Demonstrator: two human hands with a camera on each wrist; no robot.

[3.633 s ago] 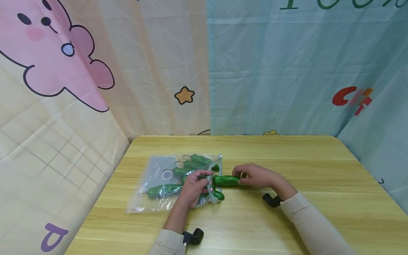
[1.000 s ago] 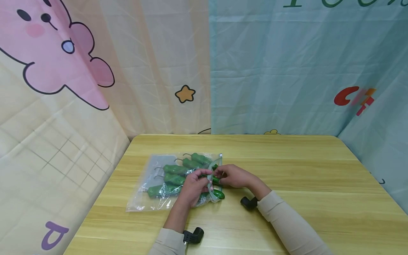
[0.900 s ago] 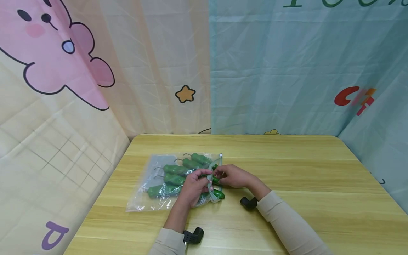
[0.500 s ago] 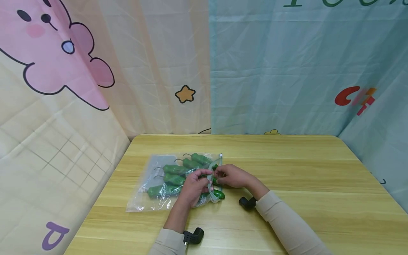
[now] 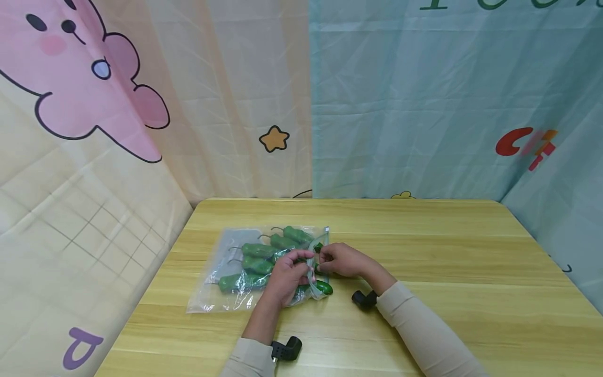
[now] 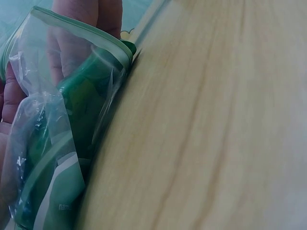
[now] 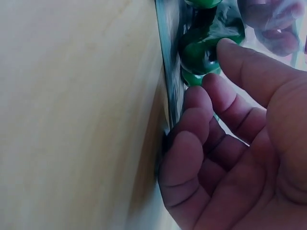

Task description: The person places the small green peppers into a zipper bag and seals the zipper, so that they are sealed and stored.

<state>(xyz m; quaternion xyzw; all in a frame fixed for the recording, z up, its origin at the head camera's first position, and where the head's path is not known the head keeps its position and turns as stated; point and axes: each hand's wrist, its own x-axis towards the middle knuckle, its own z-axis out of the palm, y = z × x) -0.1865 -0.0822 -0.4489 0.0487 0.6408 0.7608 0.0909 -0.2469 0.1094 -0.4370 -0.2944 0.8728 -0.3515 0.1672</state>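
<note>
A clear zip bag [image 5: 200, 302] lies flat on the table, its mouth facing right. Several green peppers [image 5: 231, 283] are inside, stems to the left; the tip of one near pepper [image 5: 324, 287] shows at the mouth. My left hand [image 5: 284, 278] pinches the upper lip of the mouth and keeps it raised. At the opening is my right hand [image 5: 346, 261], fingers loosely bent with nothing gripped between them. In the right wrist view its thumb tip reaches a dark green pepper end [image 7: 196, 53]. Through the film, the left wrist view shows a pepper [image 6: 86, 103].
The wooden table [image 5: 447, 246] extends to the right of the bag. Behind it hangs a printed curtain [image 5: 400, 104], with another curtain side [image 5: 94, 225] at the left. Black wrist cameras [image 5: 287, 349] are worn on both arms.
At first my right hand held a pepper half outside the bag; it has moved left and the pepper is now inside. The fingers have since eased off it. My left hand stays in place.
</note>
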